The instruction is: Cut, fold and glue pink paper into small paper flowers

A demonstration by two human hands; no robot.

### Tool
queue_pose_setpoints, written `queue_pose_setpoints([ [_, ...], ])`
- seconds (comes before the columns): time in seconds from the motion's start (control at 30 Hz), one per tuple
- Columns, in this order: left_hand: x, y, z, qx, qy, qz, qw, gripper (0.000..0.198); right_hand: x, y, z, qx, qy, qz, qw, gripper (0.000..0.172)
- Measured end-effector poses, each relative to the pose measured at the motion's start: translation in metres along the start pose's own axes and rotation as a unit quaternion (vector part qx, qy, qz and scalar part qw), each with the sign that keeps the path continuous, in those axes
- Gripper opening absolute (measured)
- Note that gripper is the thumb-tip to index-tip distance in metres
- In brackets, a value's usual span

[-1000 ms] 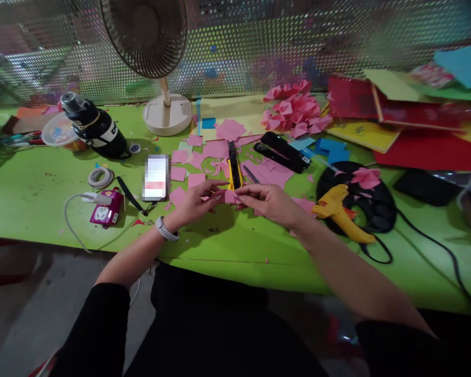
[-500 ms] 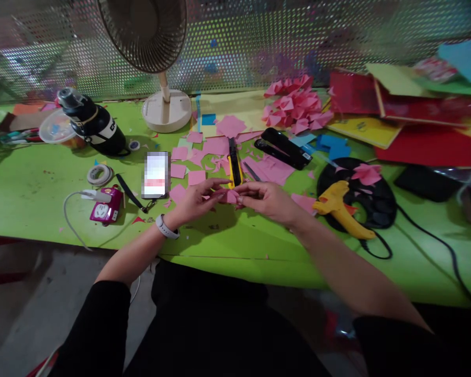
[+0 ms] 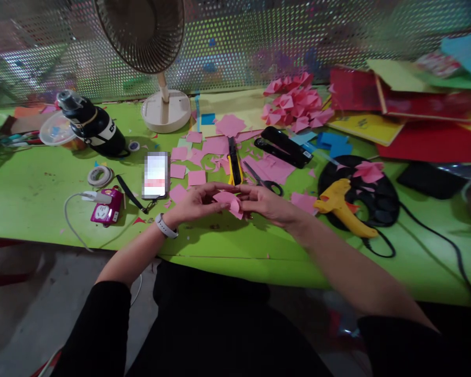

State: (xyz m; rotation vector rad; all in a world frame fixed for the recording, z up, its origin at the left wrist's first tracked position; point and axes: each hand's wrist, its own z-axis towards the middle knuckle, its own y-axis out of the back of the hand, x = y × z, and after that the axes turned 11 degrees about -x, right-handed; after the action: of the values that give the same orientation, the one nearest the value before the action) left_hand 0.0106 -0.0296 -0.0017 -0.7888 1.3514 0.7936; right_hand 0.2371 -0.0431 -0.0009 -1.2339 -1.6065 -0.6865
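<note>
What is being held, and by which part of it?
Pink paper: the left hand holds its left side, the right hand its right side. The exact contacts are unclear.

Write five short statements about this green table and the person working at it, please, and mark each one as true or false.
1. The left hand and the right hand both hold a pink paper piece. True.
2. The right wrist wears a watch. False: the pale watch is on the left wrist.
3. The scissors lie beside the yellow-and-black cutter. True.
4. The right hand grips a glue gun. False: the yellow glue gun lies across the black tray.
5. In the picture, the fan stands left of the black stapler. True.
</note>
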Motion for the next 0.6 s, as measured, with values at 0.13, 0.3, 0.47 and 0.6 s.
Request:
queue_pose_setpoints([
  [0.13, -0.001, 0.003, -0.002, 0.032, 0.037, -0.015, 0.999, 0.053, -0.001, 0.001, 0.001, -0.007, -0.006, 0.005, 1.000, 0.055],
  [0.3, 0.004, -0.002, 0.001, 0.003, 0.026, 0.014, 1.000, 0.059, -0.002, -0.005, 0.000, -0.001, -0.014, -0.010, 1.000, 0.065],
  [0.47, 0.009, -0.004, 0.003, -0.017, 0.022, 0.007, 1.000, 0.058, 0.002, -0.009, -0.004, 0.001, -0.021, 0.009, 1.000, 0.058],
  [0.6, 0.010, -0.002, 0.003, -0.023, 0.093, -0.028, 0.995, 0.064, -0.002, -0.005, 0.000, 0.018, -0.001, 0.009, 1.000, 0.046],
])
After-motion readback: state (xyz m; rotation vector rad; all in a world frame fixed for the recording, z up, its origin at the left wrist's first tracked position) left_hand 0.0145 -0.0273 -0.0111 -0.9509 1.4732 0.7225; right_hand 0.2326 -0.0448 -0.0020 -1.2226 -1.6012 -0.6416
